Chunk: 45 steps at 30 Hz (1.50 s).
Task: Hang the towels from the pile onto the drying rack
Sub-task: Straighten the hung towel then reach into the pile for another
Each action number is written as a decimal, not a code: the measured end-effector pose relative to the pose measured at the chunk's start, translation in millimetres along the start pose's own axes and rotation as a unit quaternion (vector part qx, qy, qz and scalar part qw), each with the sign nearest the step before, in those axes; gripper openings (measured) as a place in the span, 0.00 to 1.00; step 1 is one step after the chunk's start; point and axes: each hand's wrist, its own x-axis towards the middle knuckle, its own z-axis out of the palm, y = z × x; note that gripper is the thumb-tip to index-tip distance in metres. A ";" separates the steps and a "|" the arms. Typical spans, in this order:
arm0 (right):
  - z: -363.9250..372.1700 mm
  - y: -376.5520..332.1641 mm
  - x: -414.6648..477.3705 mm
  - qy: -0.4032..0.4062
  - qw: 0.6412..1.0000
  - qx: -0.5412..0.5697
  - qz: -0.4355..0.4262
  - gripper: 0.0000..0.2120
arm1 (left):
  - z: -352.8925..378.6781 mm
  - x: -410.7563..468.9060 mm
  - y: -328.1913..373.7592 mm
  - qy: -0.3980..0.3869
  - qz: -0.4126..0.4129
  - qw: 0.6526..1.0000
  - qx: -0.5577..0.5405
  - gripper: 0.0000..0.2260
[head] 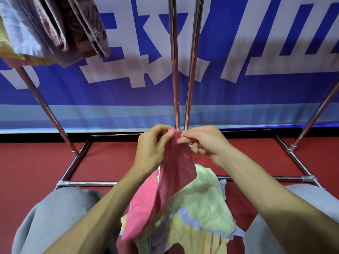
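A pile of towels (198, 213) (pale green, yellow, pink) lies nearest, between the person's knees. Above it, the left hand (154, 149) and right hand (205, 142) pinch the top edge of a pink towel (176, 171), which hangs down onto the pile. Beyond stands the drying rack (174, 70), with towels already hung (55, 28) at upper left.

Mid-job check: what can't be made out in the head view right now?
All in the head view:
1. Top bars of the drying rack, cut off by the upper edge.
2. How the hung towels sit on their rail, cut by the same edge.
3. Towel count in the pile: layers overlap, the pink towel covers part, the bottom edge cuts the rest.
4. The pink towel's top corner, pinched under the left hand and right hand.
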 end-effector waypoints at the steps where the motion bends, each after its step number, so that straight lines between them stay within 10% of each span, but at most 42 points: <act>1: -0.3 2.7 2.2 0.022 0.999 -0.037 -0.031 0.07 | -0.4 0.4 -1.3 -0.003 0.006 1.000 0.014 0.04; 5: 2.1 16.1 16.5 0.113 0.975 -0.123 -0.144 0.08 | -5.0 1.6 3.5 -0.076 0.042 0.996 0.036 0.05; 14: 18.0 26.2 17.3 -0.107 0.973 -0.180 -0.094 0.33 | -22.8 2.0 5.5 -0.081 0.042 0.996 0.007 0.06; 21: -4.7 31.7 18.8 -0.126 0.895 -0.363 -0.226 0.18 | -35.5 10.2 -4.0 0.012 -0.035 0.999 0.033 0.07; 28: -27.3 32.2 14.5 -0.104 0.836 -0.500 -0.202 0.12 | -39.8 4.5 -28.2 -0.080 0.027 0.982 0.171 0.08; 45: -35.5 20.7 33.4 0.136 0.955 -0.120 -0.236 0.10 | -65.3 16.5 -15.8 -0.037 0.064 0.975 0.211 0.13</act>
